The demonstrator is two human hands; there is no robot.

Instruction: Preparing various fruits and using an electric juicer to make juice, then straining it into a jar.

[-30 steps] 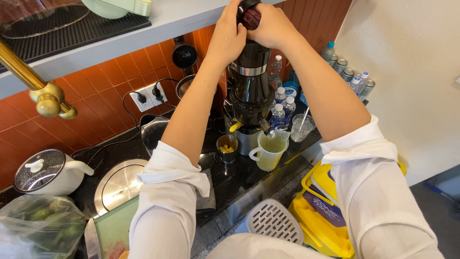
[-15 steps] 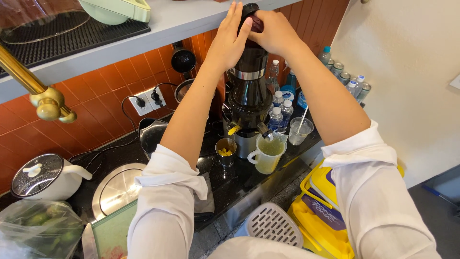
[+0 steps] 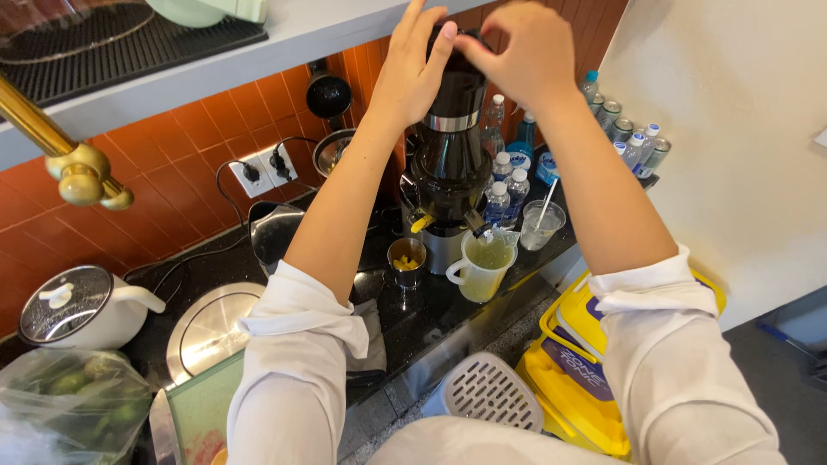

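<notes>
Left fingers lifted | hands (image 3: 469, 60) pinching juicer top (image 3: 455, 52) | jug (image 3: 484, 265): pale-green juice

orange tiled wall (image 3: 185, 138), black counter (image 3: 431, 314)

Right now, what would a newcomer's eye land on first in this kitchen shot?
Both hands, left hand and right hand, meet on top of the tall black juicer at centre. Below its spout, a pale jug holds yellow-green juice. The bright yellow crate sits lower right.
</notes>
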